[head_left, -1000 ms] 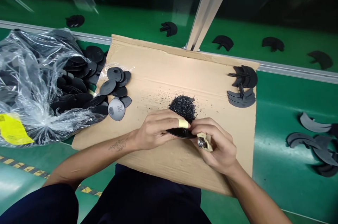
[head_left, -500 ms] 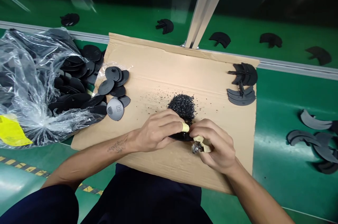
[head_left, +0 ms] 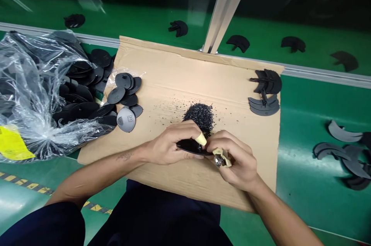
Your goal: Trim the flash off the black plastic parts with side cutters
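My left hand (head_left: 171, 143) pinches a thin black plastic disc (head_left: 188, 146) by its edge, one digit wrapped in pale yellow tape resting on its upper face. Beside it, my right hand (head_left: 237, 157) is closed around a small tool with a shiny metal end (head_left: 219, 160), pale yellow wrapping showing around it. Most of that tool is hidden in the fingers, so its kind is unclear. The right fingertips meet the disc's right side. Just beyond both hands lies a heap of black plastic shavings (head_left: 199, 114) on the cardboard sheet (head_left: 162, 68).
Several loose discs (head_left: 126, 119) lie at the cardboard's left, next to a clear plastic bag (head_left: 37, 103) full of more. Curved black parts (head_left: 265, 105) sit at its right edge, others (head_left: 344, 153) on the green surface. A metal post (head_left: 226, 10) stands behind, between glass panels.
My left hand has turned the disc, so more of its face shows, and the taped digit has shifted slightly. The metal tool end in my right hand has tilted and moved slightly right.
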